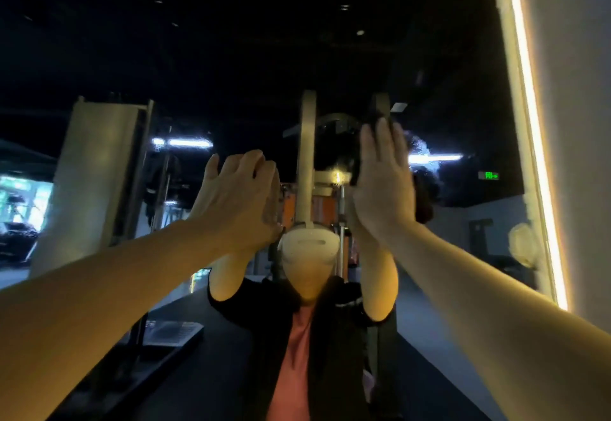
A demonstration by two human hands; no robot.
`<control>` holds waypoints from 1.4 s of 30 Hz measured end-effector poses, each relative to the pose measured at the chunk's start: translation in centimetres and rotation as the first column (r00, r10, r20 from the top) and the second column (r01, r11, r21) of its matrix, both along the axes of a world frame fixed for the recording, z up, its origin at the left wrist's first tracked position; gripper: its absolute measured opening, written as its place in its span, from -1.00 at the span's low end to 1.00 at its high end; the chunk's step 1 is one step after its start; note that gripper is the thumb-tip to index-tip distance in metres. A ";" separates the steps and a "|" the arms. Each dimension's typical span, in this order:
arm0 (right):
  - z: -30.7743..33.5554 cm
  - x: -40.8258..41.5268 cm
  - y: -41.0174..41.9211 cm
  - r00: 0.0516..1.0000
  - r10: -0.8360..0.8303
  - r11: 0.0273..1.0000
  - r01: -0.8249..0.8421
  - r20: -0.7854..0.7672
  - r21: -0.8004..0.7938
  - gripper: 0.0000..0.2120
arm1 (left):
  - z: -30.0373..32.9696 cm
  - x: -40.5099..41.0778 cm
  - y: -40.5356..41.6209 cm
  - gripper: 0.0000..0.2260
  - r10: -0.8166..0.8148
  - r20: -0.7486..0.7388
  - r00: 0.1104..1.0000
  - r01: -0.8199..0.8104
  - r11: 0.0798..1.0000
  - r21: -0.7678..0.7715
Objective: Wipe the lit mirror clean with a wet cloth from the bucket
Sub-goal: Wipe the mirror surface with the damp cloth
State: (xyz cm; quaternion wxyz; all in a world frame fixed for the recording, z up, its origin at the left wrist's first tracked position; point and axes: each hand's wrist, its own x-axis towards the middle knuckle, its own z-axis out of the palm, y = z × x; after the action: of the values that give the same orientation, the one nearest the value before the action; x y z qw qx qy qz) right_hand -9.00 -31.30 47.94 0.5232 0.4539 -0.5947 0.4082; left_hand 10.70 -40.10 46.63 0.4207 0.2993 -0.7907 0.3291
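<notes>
The right hand [380, 182] presses a dark cloth [373, 123] flat against the mirror [231, 57], fingers straight — cloth beneath the palm; the left hand [241, 189] rests bare on the glass beside it, fingers loosely bent; the lit edge [532, 129] lies right.

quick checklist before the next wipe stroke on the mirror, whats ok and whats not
1. Cloth on the glass: ok. The right hand presses a dark cloth flat against the mirror.
2. Grip on the cloth: cannot tell. The fingers lie straight over it and press rather than curl around it.
3. Left hand out of the wipe path: ok. It rests on the glass beside the right hand and holds nothing.
4. Cloth still wet: cannot tell.
5. Glass left to clean: not ok. Speckled marks show just right of the cloth.
6. Bucket within reach: cannot tell, it is out of view.
</notes>
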 end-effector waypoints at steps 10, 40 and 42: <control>5.2 -5.2 2.9 0.996 -0.071 0.997 0.072 0.053 -0.018 -0.34 | 3.2 -1.0 1.0 -0.17 -0.013 -0.011 1.000 0.012 0.997 -0.071; 10.8 -11.0 7.2 0.998 -0.056 0.998 0.056 0.038 0.009 -0.34 | 6.8 -16.7 7.2 0.06 -0.064 0.030 0.997 0.069 0.977 -0.201; 8.1 -10.1 5.8 0.965 -0.040 0.993 0.067 -0.260 0.098 -0.32 | 6.6 -16.9 7.8 0.03 -0.084 -0.001 0.996 0.082 0.977 -0.197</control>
State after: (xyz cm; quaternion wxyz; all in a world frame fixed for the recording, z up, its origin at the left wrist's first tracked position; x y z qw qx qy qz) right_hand -19.12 -25.53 56.01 0.5821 0.5140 -0.5544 0.2994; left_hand -6.21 -32.34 53.24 0.4654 0.2247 -0.7641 0.3862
